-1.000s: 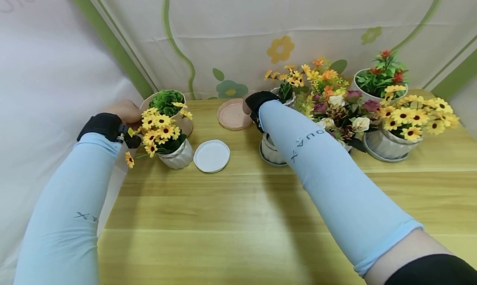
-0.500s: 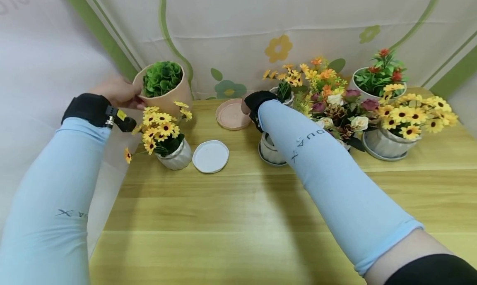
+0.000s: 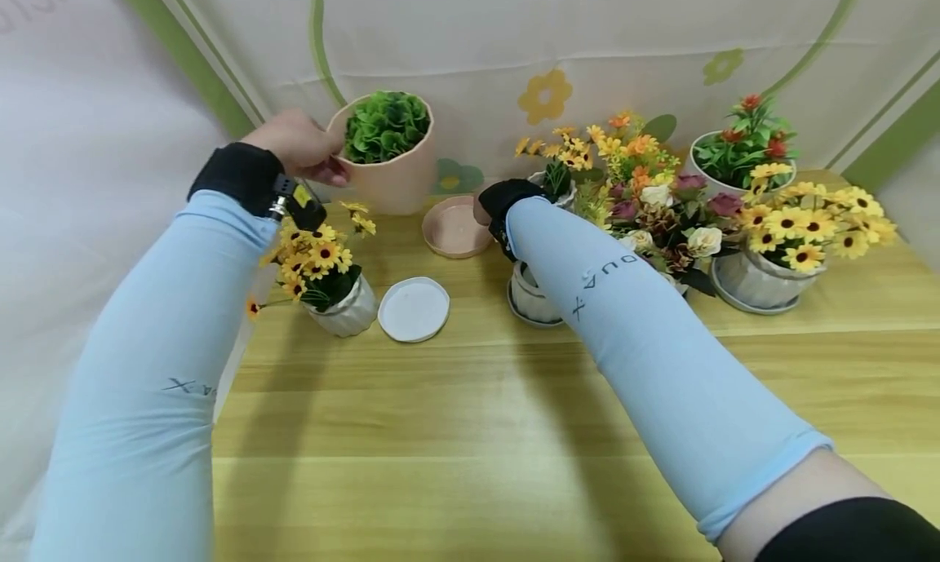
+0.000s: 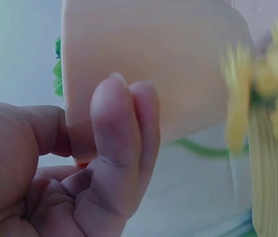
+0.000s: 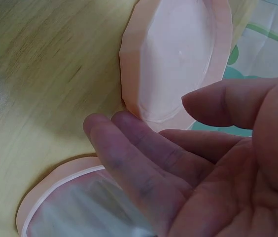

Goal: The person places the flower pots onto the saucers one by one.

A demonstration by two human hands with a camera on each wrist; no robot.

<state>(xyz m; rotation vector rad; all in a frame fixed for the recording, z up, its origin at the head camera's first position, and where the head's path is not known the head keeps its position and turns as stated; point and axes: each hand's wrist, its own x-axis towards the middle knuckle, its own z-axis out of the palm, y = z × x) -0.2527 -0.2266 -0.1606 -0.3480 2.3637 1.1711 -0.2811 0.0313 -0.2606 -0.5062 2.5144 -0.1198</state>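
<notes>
My left hand [image 3: 301,148] grips the rim of a pink flowerpot [image 3: 392,174] with a leafy green plant [image 3: 387,127]. The pot hangs above the table, slightly tilted; in the left wrist view the thumb and fingers [image 4: 117,123] lie on either side of its wall. My right hand [image 5: 198,173] is beside a pink saucer [image 3: 457,226], fingers fairly straight and thumb apart, gripping nothing. Its fingertips overlap the saucer's edge in the right wrist view; whether they touch it I cannot tell. Most of this hand is hidden behind the wristband in the head view.
A white pot of yellow flowers [image 3: 345,305] stands at the left near a white saucer [image 3: 414,309]. Several potted flowers crowd the right side, including a white pot with red blooms [image 3: 742,154] and yellow daisies [image 3: 804,227]. A printed curtain [image 3: 470,40] backs the wooden table [image 3: 411,464].
My left hand has raised the pink flowerpot from behind the yellow flowers and carried it right, toward the pink saucer. The right hand has stayed almost in place.
</notes>
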